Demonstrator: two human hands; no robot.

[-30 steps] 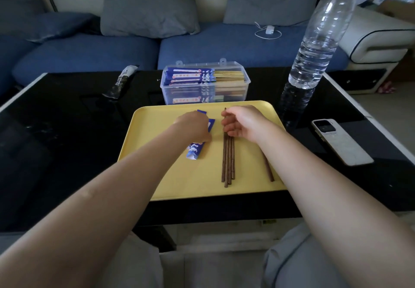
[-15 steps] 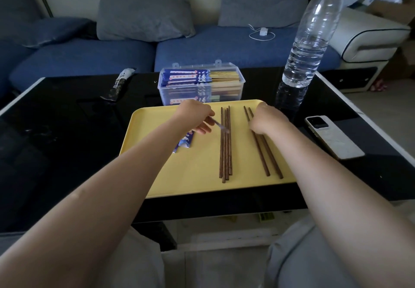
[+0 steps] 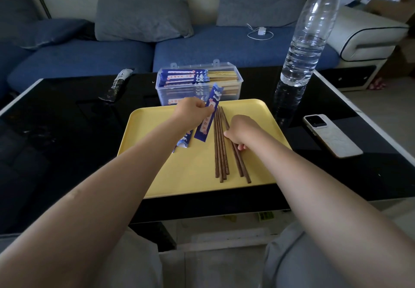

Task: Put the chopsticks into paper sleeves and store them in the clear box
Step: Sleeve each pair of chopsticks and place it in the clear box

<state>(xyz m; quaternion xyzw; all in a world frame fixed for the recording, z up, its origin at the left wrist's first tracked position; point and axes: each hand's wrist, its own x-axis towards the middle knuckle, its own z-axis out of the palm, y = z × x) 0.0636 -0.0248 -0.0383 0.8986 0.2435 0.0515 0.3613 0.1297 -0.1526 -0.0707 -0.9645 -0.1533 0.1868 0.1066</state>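
- Head view, step in hand: pairing one sleeve with one pair of chopsticks. Left hand (image 3: 195,112) pinches a blue paper sleeve (image 3: 208,117), lifted above the yellow tray (image 3: 157,153).
- Right hand (image 3: 243,133) rests curled on the right-hand chopsticks (image 3: 239,164); grip appears closed round them.
- A second group of chopsticks (image 3: 220,148) lies between both hands.
- Next move, judged: align the tips with the sleeve mouth.
- Clear box (image 3: 199,85) stands beyond the tray, on the table (image 3: 67,130), already holding sleeved pairs.
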